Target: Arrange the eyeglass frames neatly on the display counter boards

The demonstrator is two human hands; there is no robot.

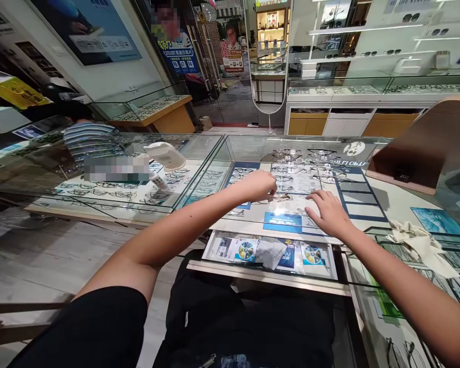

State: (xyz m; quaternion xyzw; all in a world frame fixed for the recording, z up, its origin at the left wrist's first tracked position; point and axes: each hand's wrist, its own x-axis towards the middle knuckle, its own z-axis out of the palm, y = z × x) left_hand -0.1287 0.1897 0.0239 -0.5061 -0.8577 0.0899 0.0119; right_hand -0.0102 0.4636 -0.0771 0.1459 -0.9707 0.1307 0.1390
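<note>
My left hand reaches over the glass counter with its fingers curled in a pinch. A thin-framed pair of eyeglasses shows right at its fingertips, and the fingers seem closed on it; the exact grip is partly hidden. To the right, my right hand hovers at or on the glass, fingers spread and holding nothing. Several rows of eyeglasses lie beyond and between the hands. A blue card lies in front of them.
An open drawer with leaflets and a crumpled tissue juts out before my lap. At right are a brown panel and a cream cloth. A white lamp-like device stands left, near a person in a striped shirt.
</note>
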